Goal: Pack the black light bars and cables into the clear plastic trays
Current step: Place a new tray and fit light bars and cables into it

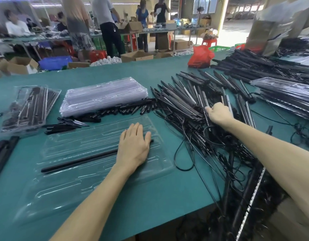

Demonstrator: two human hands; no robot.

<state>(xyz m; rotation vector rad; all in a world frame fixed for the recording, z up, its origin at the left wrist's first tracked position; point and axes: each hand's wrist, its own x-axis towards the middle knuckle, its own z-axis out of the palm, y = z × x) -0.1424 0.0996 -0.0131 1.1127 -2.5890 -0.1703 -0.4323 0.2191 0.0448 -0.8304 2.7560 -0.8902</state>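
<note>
An open clear plastic tray [77, 173] lies on the green table in front of me. One black light bar [77, 161] rests in it, running from lower left to upper right. My left hand [133, 146] lies flat with straight fingers on the bar's right part, pressing it into the tray. My right hand [218, 113] reaches into the big pile of black light bars and tangled cables [188, 101] at the right, its fingers curled round a bar with a white strip [206, 108].
A stack of empty clear trays [105, 96] sits behind the open one. A filled tray [28, 108] lies at the left. Small black stakes and connectors [115, 112] are scattered between. More bars and packed trays [280, 94] cover the right. A red bag [200, 57] stands farther back. People work at the rear benches.
</note>
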